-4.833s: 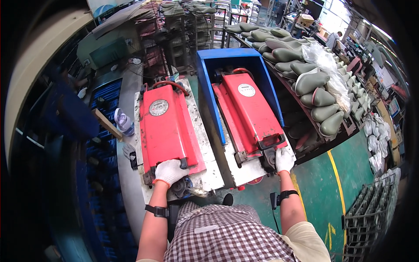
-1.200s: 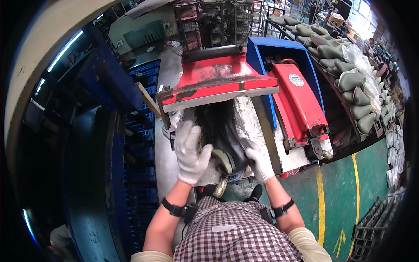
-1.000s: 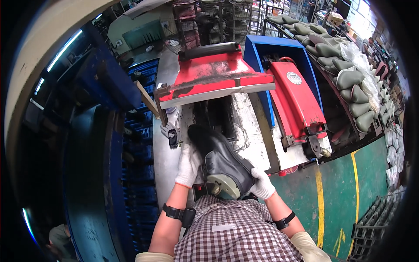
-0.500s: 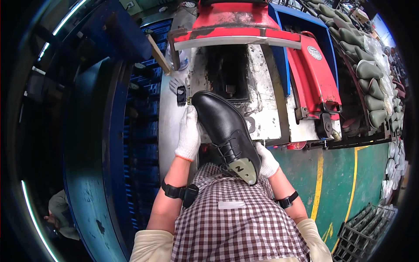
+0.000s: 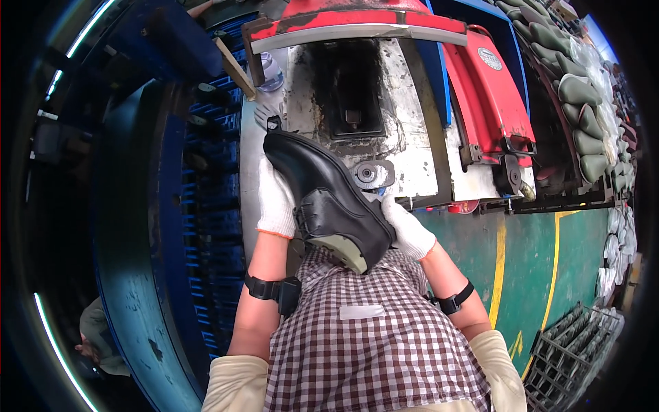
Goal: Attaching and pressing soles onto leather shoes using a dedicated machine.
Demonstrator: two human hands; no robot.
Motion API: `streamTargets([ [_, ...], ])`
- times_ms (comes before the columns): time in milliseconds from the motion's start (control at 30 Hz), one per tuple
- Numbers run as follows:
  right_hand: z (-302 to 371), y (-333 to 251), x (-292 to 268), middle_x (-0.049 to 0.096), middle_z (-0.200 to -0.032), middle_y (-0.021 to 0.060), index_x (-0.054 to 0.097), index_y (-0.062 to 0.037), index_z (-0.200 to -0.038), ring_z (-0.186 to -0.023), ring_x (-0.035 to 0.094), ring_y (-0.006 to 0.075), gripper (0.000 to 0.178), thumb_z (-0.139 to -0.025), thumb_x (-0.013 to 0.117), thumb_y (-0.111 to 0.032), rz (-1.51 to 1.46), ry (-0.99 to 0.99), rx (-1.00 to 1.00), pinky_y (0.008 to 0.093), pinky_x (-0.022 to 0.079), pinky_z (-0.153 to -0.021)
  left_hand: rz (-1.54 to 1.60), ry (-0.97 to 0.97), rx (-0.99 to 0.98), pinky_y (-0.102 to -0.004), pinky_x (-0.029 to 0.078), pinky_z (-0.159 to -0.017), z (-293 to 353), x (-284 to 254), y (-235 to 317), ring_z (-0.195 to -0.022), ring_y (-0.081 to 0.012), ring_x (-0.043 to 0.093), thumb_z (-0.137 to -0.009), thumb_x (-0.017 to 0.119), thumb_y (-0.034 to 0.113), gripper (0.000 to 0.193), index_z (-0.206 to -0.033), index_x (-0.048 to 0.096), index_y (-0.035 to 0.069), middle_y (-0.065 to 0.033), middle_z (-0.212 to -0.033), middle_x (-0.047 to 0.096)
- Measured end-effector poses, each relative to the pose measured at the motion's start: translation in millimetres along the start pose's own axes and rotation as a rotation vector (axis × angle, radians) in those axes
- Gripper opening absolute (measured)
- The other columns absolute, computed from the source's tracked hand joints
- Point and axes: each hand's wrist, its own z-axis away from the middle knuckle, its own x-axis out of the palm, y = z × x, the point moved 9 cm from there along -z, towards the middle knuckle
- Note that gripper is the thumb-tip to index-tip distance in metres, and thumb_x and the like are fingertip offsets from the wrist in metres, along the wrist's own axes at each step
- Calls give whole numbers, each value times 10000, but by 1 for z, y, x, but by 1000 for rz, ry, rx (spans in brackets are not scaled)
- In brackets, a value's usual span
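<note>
A black leather lace-up shoe (image 5: pixel 312 165) is held up between my two hands, over the front of the metal bench. Its toe points away and to the left; its opening is toward me, with a pale green shoe last (image 5: pixel 343 253) inside. My left hand (image 5: pixel 276 199), in a white knit glove, is closed along the left side of the forefoot, its fingers partly hidden behind the shoe. On the right, my gloved right hand (image 5: pixel 408 225) grips the heel side. Just beyond the toe lies a small black object (image 5: pixel 274 124), partly covered.
Ahead stands a red machine (image 5: pixel 357 19) over a black-stained metal bench (image 5: pixel 412 130). A round grey fitting (image 5: pixel 369 174) sits beside the shoe. A bottle (image 5: pixel 272 73) and a grey glove (image 5: pixel 266 115) are at left. Shoe lasts (image 5: pixel 583 123) fill a rack at right.
Both hands have moved the shoe a little left and rolled it, so its side and collar show more and the last's top shows less. The round fitting is now uncovered.
</note>
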Motion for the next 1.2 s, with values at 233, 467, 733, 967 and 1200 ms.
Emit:
streamTargets([
  [233,-6,-20,22,603,-1460,118,510,21,-1499,-1318,580,175,578,-1148,369,-416,171,41,-77,337,456,-1148,41,-314,-118,-476,444,-1180,61,2,-7,-1405,-317,515,-997,500,704,898,-1598,353,54,-176,-1563,473],
  [467,-22,-10,30,677,-1330,103,602,13,-1391,-1183,646,153,530,-1148,378,-400,72,107,-13,325,524,-1045,76,-123,-222,-502,505,-1127,70,-34,-22,-1255,-334,647,-932,617,224,537,-1413,556,-8,-189,-1371,646],
  [733,-33,-5,37,721,-1204,80,675,-2,-1280,-1059,665,112,508,-1145,390,-401,151,110,22,298,553,-937,73,-105,-189,-501,522,-1105,70,-54,-13,-1214,-336,669,-889,627,218,542,-1384,590,-1,-186,-1329,672],
  [967,-37,-1,36,716,-1200,69,675,-6,-1263,-1052,650,97,498,-1148,392,-400,188,107,46,282,546,-933,101,-50,-173,-507,540,-1080,69,-62,-12,-1178,-345,686,-865,627,212,540,-1358,606,-5,-187,-1304,684],
  [1200,-36,-7,47,708,-1234,60,670,-22,-1289,-1102,642,104,460,-1151,396,-366,208,108,18,296,542,-978,119,-52,-152,-507,545,-1070,67,-62,-9,-1161,-350,691,-855,631,223,547,-1347,610,-13,-189,-1289,690],
])
